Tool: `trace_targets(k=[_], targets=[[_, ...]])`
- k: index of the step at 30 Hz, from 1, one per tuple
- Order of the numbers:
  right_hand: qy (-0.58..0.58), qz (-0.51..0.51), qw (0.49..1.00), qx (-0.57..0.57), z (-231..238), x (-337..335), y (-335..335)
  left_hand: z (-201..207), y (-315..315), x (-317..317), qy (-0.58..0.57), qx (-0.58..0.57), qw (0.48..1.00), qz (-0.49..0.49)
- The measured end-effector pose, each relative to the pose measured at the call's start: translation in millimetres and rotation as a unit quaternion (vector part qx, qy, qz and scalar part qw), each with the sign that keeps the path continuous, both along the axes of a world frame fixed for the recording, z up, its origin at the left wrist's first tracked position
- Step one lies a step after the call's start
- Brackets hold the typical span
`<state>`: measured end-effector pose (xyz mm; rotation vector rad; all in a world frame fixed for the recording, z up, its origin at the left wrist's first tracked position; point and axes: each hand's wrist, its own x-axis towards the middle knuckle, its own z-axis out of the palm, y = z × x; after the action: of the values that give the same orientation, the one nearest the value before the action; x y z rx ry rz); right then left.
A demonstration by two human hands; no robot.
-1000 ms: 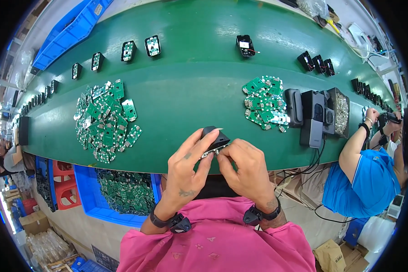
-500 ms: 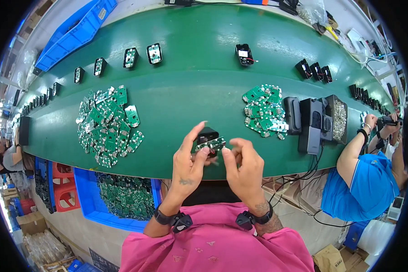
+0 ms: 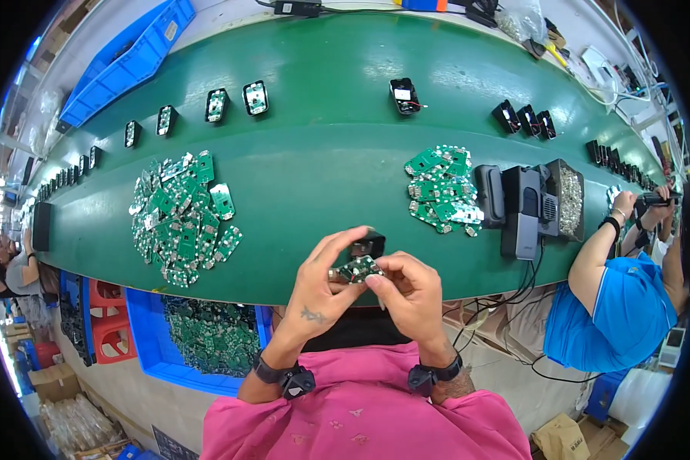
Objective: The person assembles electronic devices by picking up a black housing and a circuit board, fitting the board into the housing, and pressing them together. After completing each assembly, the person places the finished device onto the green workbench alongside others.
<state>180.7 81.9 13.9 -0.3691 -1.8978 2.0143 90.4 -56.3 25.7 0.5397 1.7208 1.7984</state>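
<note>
Over the near edge of the green conveyor belt (image 3: 322, 176), both hands meet on one small assembly. My left hand (image 3: 322, 287) grips a small black plastic housing (image 3: 368, 245) with a green circuit board (image 3: 358, 269) against it. My right hand (image 3: 410, 295) pinches the same board from the right side with its fingertips. A big heap of green circuit boards (image 3: 180, 218) lies on the belt to my left. A smaller heap of green boards (image 3: 441, 188) lies to my right.
Black housings (image 3: 255, 97) stand spaced along the belt's far side. A black device (image 3: 523, 203) and a box of screws (image 3: 569, 199) sit at the right. A blue bin (image 3: 207, 337) of boards stands below the belt. A person in blue (image 3: 613, 307) works at right.
My hands have drawn slightly nearer to my body with the housing and board; the board now shows more plainly between my fingertips.
</note>
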Motion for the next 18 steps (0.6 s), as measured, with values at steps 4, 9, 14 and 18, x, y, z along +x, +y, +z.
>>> trace_targets(k=[4,9,14,18], targets=[[-0.056,0.009,0.998,-0.031,7.9,-2.3,12.5,0.7,1.0,3.2,0.142,-0.052,0.988,-0.002],[-0.088,0.018,0.995,-0.042,21.1,-2.5,28.4,-1.1,3.7,9.4,0.156,-0.056,0.986,0.009],[-0.097,0.023,0.982,0.163,22.1,-0.8,12.7,-12.3,9.0,10.0,0.186,0.011,0.976,0.113],[-0.025,0.045,0.977,0.207,26.0,-0.6,6.6,-11.1,7.6,8.6,0.218,-0.002,0.970,0.107]])
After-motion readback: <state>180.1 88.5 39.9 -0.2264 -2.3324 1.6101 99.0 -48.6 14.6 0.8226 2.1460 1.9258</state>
